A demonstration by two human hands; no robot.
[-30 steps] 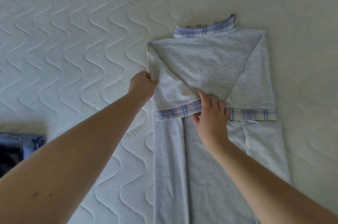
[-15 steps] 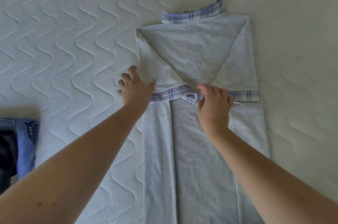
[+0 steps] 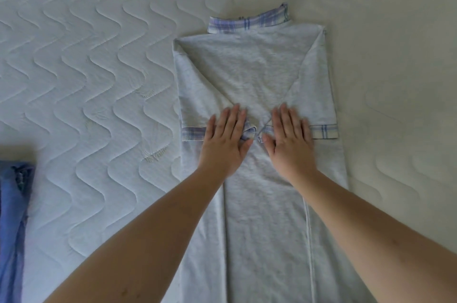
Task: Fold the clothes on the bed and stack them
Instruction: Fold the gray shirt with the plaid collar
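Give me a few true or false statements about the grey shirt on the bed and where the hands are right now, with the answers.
1. Both hands lie flat on the grey shirt. True: the left hand and the right hand press with straight fingers.
2. Both sleeves are folded inward across the shirt. True.
3. The plaid collar points toward the person. False: it lies at the far end.
4. The left hand grips the blue denim garment. False: it lies untouched at the left edge.
5. The shirt lies on a wooden floor. False: it lies on the quilted white mattress.

Both hands (image 3: pixel 257 144) now flat — pressing folded sleeve cuffs (image 3: pixel 249 132), fingers straightened
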